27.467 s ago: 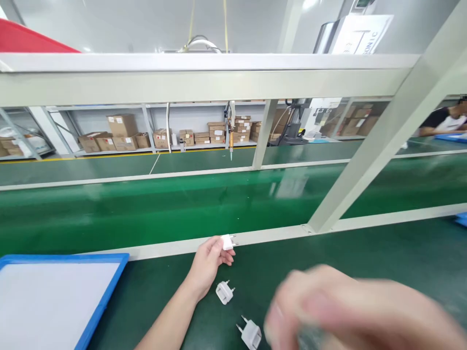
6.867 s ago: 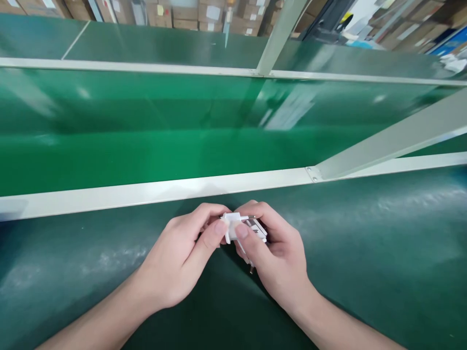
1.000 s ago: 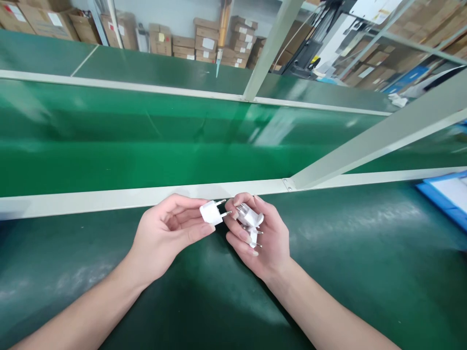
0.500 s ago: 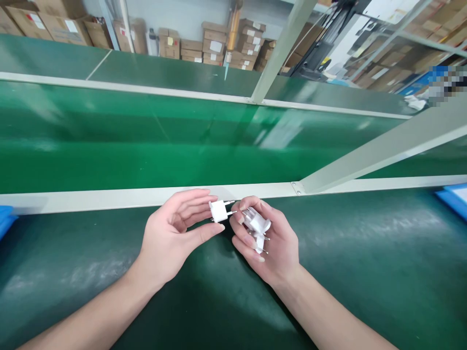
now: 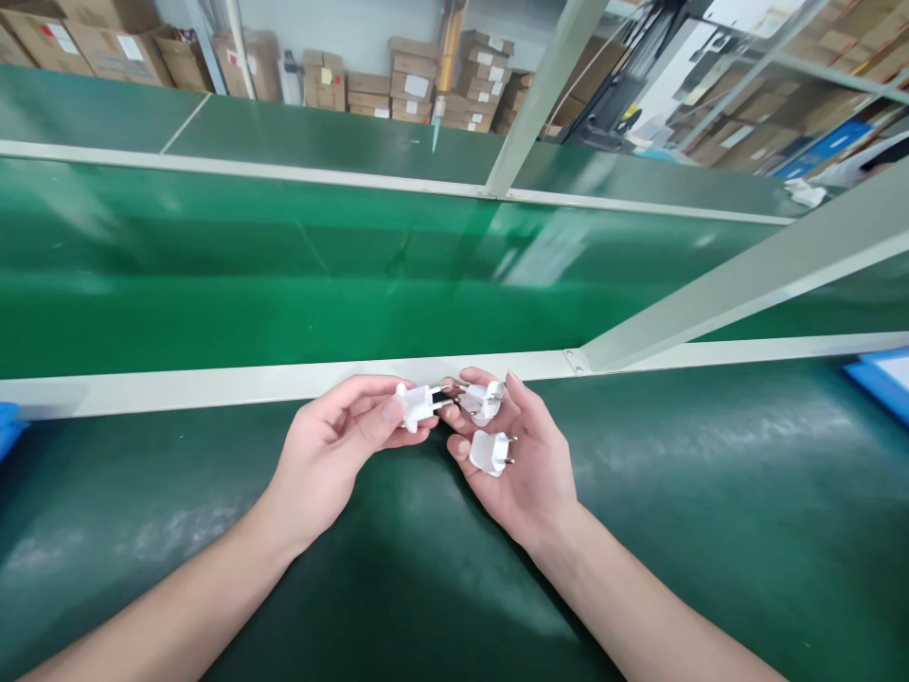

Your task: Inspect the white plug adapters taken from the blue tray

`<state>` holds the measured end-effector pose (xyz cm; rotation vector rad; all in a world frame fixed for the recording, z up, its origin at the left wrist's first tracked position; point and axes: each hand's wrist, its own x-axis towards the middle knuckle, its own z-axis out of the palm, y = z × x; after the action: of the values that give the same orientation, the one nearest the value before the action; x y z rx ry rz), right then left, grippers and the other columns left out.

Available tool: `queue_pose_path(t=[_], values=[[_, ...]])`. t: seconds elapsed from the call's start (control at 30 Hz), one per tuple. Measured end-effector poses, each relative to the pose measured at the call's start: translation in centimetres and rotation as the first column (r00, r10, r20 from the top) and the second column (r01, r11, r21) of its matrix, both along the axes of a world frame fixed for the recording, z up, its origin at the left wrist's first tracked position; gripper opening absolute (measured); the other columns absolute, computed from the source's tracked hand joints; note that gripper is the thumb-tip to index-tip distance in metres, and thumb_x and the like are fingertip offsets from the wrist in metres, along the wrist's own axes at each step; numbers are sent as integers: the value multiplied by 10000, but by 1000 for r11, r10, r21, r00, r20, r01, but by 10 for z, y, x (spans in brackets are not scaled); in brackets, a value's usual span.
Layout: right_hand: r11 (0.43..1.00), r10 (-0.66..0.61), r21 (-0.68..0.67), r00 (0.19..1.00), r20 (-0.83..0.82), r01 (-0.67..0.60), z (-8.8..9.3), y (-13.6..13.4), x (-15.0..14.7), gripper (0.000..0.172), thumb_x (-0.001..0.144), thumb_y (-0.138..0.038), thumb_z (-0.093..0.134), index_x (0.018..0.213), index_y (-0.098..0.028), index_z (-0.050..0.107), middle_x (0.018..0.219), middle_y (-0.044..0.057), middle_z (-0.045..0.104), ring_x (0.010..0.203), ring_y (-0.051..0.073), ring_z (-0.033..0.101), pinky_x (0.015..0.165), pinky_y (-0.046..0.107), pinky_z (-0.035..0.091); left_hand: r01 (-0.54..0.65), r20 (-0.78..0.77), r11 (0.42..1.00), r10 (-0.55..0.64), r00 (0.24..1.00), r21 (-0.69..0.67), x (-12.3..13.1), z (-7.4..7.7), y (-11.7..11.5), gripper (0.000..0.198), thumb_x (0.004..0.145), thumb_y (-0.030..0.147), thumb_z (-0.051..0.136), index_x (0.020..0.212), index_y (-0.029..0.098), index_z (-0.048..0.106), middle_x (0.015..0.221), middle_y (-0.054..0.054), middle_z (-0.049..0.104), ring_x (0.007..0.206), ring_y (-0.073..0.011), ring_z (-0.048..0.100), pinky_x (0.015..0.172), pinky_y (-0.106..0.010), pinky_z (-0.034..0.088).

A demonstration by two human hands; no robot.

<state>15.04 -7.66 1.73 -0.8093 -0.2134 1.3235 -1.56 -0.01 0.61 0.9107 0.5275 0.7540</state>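
Between the thumb and fingers of my left hand point(image 5: 341, 440) is a white two-pin plug point(image 5: 418, 405), its metal pins pointing right. My right hand point(image 5: 529, 464) is cupped palm up around more white plugs. One plug point(image 5: 491, 453) lies low in the palm with its pins to the right. Above it, near the fingers, is a white plug cluster point(image 5: 481, 402) with pins sticking out both ways; whether it is one piece or two I cannot tell. The left plug's pins come close to the right fingers. Both hands are above the dark green worktop point(image 5: 398, 587).
A pale metal rail point(image 5: 177, 384) runs behind my hands, with a slanted post point(image 5: 710, 284) rising from it at right. Beyond lies a green belt point(image 5: 248, 313). Blue trays point(image 5: 881, 388) show at the right and left edges. Cardboard boxes point(image 5: 412, 76) stand at the back.
The plug in my left hand has been turned, and the thumb now lies over it. In my right hand the fingers have loosened and the plugs have shifted apart.
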Motion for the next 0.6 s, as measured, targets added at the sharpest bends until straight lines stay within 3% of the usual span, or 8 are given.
queue_pose_path(t=[0.3,0.6], values=[[999,31,5,999,36,-32,2,0,-2,186,883,-344,739,933,-168,712,935,57,621,580,105,481,372,132,382,20,-51,999,-18,999,39,-1,1,0,250,900,368,780,1051,173,742,1004,-62,745,866,-203,744,845,-329,637],[1000,14,-7,997,76,-13,8,0,-5,185,749,-269,736,899,-160,734,915,68,635,566,105,479,388,148,408,-46,-159,946,101,982,320,-2,6,-6,202,894,291,778,1087,239,748,1107,-36,747,994,-179,692,915,-261,551]])
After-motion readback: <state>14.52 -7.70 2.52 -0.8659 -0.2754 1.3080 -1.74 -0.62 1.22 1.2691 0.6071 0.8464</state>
